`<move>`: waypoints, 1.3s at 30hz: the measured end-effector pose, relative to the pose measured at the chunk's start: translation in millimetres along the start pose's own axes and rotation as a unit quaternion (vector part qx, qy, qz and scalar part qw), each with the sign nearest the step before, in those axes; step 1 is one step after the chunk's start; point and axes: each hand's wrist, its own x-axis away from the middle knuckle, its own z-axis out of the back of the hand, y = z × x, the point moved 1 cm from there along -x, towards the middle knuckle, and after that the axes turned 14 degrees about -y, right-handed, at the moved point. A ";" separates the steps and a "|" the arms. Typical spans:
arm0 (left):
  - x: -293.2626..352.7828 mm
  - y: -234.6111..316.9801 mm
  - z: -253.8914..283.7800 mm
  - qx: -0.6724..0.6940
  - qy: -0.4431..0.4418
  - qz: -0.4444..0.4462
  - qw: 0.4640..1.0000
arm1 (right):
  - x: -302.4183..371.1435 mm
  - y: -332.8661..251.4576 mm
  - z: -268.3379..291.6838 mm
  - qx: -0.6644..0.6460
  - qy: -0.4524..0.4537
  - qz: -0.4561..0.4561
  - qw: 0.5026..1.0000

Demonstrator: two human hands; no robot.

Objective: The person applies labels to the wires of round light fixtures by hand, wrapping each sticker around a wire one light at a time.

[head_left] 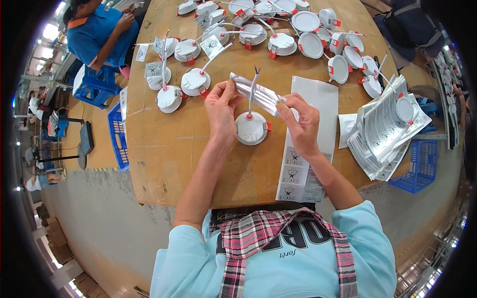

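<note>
Both ends of a shiny white label [266, 99] are pinched, one in my left hand [223, 107] and one in my right hand [301, 121]. It slants down to the right, stretched between my fingers. The upright white cable of a round white downlight [251, 130] crosses the label; its bare wire ends show above. This downlight, with a red clip on its right side, lies back-up on the table between my hands. Under my right forearm is a long white sheet of printed labels [292, 174], with a blank upper part [318, 92].
Several downlights [186, 49] with cables crowd the far side of the brown table [164, 164]; some carry labels. A stack of label sheets [382, 134] at the right bears another downlight [404, 109]. Blue crates [415, 166] flank the table. A person in blue [102, 35] sits far left.
</note>
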 end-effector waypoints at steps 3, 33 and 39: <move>-0.9 -1.5 -2.2 -0.020 0.002 -0.009 1.000 | -2.1 -4.0 0.4 0.077 -0.006 0.067 0.995; 4.3 1.0 -5.5 0.011 -0.090 0.026 0.996 | -29.3 -15.0 8.9 0.061 -0.094 -0.151 0.982; 3.5 0.7 -6.7 -0.050 -0.060 -0.013 0.997 | -29.8 -7.5 17.0 0.054 -0.118 -0.194 0.972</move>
